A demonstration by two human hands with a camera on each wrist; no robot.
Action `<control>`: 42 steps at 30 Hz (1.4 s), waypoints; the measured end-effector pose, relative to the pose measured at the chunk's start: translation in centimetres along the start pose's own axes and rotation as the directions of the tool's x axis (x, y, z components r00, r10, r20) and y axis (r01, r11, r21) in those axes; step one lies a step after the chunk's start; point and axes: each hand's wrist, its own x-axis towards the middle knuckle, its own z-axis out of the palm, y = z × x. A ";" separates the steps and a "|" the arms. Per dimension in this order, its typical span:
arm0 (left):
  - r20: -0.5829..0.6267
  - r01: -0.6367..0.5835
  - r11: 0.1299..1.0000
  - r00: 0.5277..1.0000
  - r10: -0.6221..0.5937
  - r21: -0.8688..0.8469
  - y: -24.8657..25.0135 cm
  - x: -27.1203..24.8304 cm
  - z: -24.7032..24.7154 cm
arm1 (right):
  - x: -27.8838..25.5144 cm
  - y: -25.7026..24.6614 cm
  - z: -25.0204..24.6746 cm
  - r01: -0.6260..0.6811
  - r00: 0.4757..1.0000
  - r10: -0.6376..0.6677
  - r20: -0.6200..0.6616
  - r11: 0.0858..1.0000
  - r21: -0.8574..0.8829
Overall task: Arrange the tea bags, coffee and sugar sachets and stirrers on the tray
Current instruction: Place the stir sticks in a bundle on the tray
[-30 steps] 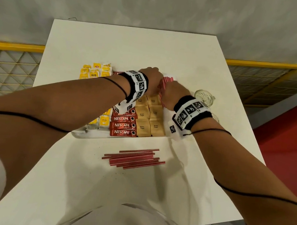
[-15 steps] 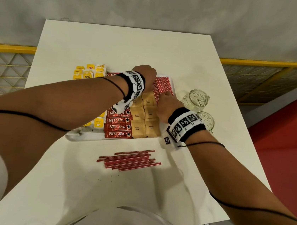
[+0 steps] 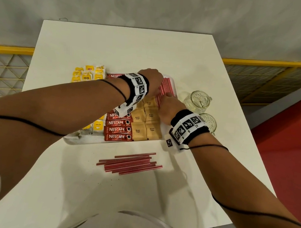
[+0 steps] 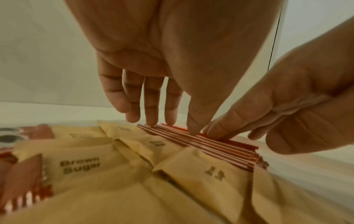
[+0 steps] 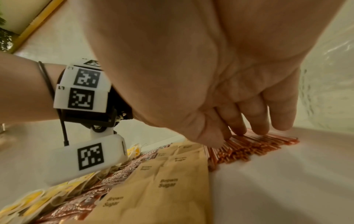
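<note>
A white tray point(image 3: 84, 140) holds yellow tea bags point(image 3: 97, 126), red Nescafe coffee sachets point(image 3: 118, 129), brown sugar sachets point(image 3: 145, 120) and a row of red stirrers point(image 3: 164, 89) along its right side. My left hand point(image 3: 149, 82) is over the far end of that row. Its fingers point down and its fingertips point(image 4: 153, 121) and thumb rest on the stirrers point(image 4: 220, 145). My right hand point(image 3: 167, 106) is at the row's near end, its fingertips point(image 5: 241, 128) pressing the stirrers point(image 5: 258, 145). A loose bundle of stirrers point(image 3: 129, 163) lies on the table in front of the tray.
Two glass jars point(image 3: 199, 100) point(image 3: 208, 122) stand just right of the tray, close to my right wrist. More yellow tea bags point(image 3: 86, 73) lie at the tray's far left corner. The white table point(image 3: 115, 50) ends at a grey wall behind and a yellow-railed mesh fence at both sides.
My right hand has drawn back along the stirrers toward me, away from the left hand, uncovering the row. The left hand has stayed at the far end.
</note>
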 end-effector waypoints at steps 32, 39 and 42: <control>0.009 -0.009 0.999 1.000 0.010 -0.051 -1.8 -3.6 -0.2 | 1.6 0.7 0.8 0.039 0.983 0.000 -0.183 0.977 0.211; 0.056 -0.033 0.998 0.998 0.036 -0.054 -1.1 -3.7 -0.2 | 2.3 1.0 1.4 0.071 0.983 -0.033 -0.179 0.975 0.209; 0.093 -0.047 0.998 0.994 0.051 -0.045 -0.5 -3.6 -0.3 | 2.4 1.2 1.5 0.080 0.984 -0.040 -0.172 0.970 0.231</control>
